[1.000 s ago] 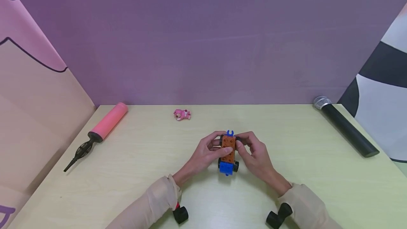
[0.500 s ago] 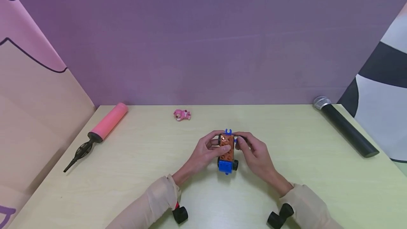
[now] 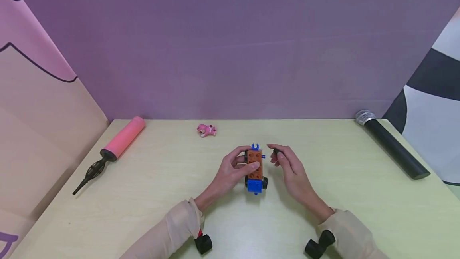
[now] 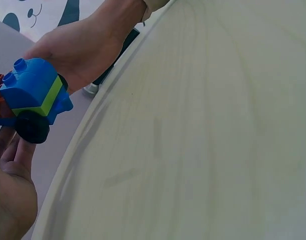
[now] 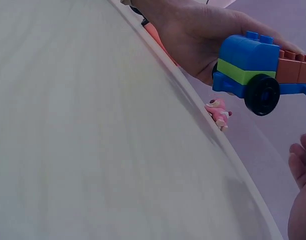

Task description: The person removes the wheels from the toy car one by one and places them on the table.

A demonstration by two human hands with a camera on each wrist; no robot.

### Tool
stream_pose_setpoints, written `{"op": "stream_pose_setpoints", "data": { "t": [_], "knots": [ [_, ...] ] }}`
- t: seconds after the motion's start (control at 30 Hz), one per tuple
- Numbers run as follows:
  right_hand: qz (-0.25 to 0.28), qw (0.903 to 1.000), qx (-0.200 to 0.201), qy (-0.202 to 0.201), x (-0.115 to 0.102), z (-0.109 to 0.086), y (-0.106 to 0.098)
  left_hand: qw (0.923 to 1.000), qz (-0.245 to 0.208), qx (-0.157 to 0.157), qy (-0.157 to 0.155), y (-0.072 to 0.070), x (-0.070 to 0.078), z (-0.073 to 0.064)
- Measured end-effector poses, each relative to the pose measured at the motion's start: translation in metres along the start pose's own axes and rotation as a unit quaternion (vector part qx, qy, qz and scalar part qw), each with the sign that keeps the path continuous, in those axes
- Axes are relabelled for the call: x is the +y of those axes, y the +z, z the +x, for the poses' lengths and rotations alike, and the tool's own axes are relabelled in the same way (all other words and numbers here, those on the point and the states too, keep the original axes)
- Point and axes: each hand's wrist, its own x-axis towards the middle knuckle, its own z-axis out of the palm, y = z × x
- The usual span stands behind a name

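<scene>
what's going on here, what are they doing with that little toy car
A person's left hand holds a building-block toy car above the table. The right hand, apart from the car, pinches what looks like a small black wheel; a bare blue axle stub faces that hand. A pink bear figurine, a balloon pump and a microphone lie elsewhere on the table.

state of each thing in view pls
Orange-and-blue plastic block vehicle: held in left hand, one side peg bare
Small black piece, likely a wheel: pinched in right hand, off the vehicle
Pink cylindrical pump with black nozzle: lying on pale table
Small pink bear figurine: lying down
Black silver-headed microphone: lying flat, on or off unclear
</scene>
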Motion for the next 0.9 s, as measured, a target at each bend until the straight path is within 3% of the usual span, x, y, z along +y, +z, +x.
{"op": "stream_pose_setpoints", "data": {
  "t": [0.23, 0.57, 0.7, 0.9],
  "knots": [
    [-0.070, 0.9965, 0.025, -0.038, 0.003, 0.003, -0.006, 0.9996, 0.010, 0.008, 0.027, 0.002, 0.001, 0.000],
    [-0.156, 0.9847, 0.033, -0.070, 0.022, 0.005, -0.022, 0.9997, 0.011, 0.009, 0.020, 0.002, 0.002, 0.000],
    [-0.213, 0.9752, 0.009, -0.058, 0.025, 0.006, -0.028, 0.9995, 0.016, 0.009, 0.025, 0.003, 0.002, 0.000],
    [-0.259, 0.9657, -0.024, 0.002, 0.027, 0.009, -0.037, 0.9996, 0.013, 0.010, 0.022, 0.002, 0.002, -0.002]
  ]
}}
